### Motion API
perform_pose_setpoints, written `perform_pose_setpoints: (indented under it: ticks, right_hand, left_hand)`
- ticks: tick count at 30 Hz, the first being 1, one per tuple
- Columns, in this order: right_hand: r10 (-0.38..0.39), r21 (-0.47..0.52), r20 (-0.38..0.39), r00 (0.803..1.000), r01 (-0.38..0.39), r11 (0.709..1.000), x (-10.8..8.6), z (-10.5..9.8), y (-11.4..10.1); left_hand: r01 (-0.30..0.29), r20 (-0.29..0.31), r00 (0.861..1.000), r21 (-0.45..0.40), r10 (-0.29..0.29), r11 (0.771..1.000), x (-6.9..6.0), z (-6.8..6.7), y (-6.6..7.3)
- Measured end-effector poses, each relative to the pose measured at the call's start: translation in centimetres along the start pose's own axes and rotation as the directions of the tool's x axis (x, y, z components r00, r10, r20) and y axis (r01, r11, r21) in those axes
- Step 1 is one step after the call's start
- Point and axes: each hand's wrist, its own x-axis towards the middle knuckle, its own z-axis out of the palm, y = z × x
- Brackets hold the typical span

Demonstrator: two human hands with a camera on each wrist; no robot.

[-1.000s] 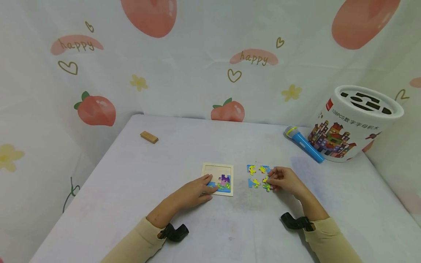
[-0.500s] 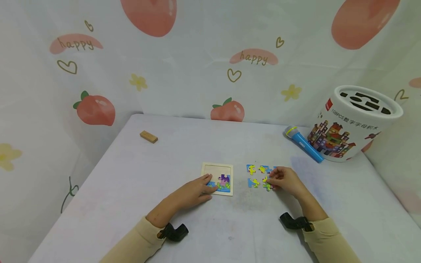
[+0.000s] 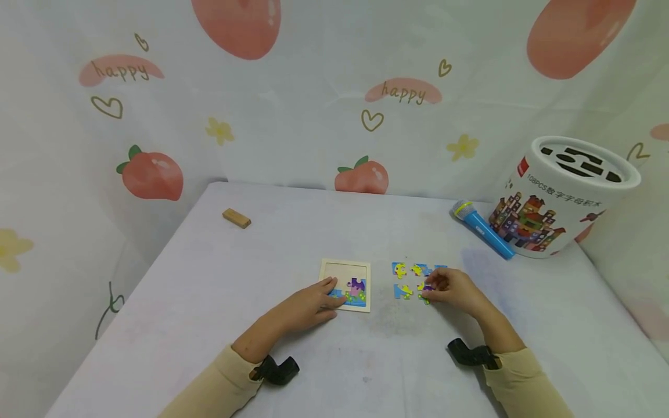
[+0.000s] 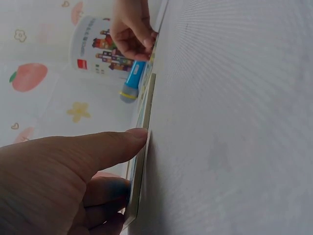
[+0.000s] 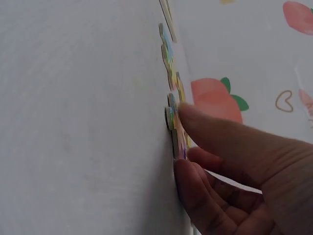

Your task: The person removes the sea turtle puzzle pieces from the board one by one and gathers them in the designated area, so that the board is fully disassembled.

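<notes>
In the head view, a square wooden puzzle board (image 3: pixel 344 262) lies flat, with several fitted pieces along its lower part showing blue water and a purple shape. My left hand (image 3: pixel 308 305) rests on the board's left side, its fingers pressing from above; in the left wrist view the thumb (image 4: pixel 115 147) lies along the near edge. Further right, my right hand (image 3: pixel 455 289) holds a puzzle piece (image 5: pixel 179 132) with pink and purple on it between thumb and finger, low at the tabletop. Other loose pieces lie beside it, among them a blue and yellow piece (image 3: pixel 401 292).
Behind the right hand, a blue toy microphone (image 3: pixel 484 230) leans near a large white bucket (image 3: pixel 559 203) with printed building blocks. A small wooden block (image 3: pixel 237 218) lies at the far left. A white cloth covers the table (image 3: pixel 292 232), with a printed backdrop behind.
My right hand's fingers have shifted slightly; the thumb has moved a little left over the loose pieces, uncovering a bit of purple. My left hand stays on the board.
</notes>
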Motion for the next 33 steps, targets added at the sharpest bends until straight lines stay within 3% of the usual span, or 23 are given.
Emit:
perform_pose_setpoints:
  ticks: [3, 17, 25, 33]
  right_hand:
    - [-0.037, -0.027, 0.02, 0.999, 0.037, 0.999, -0.2, -0.1, -0.3]
    - [-0.033, -0.062, -0.003, 0.999, 0.033, 0.998, -0.4, 0.2, -0.2]
    - [-0.047, -0.065, 0.028, 0.999, 0.049, 0.997, -0.3, -0.1, -0.8]
    - [-0.053, -0.116, -0.054, 0.997, 0.046, 0.992, 0.3, -0.1, -1.4]
  left_hand:
    - [-0.001, -0.005, 1.0, 0.004, 0.001, 1.0, 0.0, 0.0, 0.0]
    - [-0.013, -0.022, 1.0, 0.009, 0.013, 1.0, 0.1, 0.1, 0.1]
    - [-0.024, -0.082, 0.996, 0.068, 0.029, 0.997, 0.1, 0.5, 0.3]
    - [-0.05, -0.126, 0.99, 0.077, 0.059, 0.996, 0.4, 0.4, 0.5]
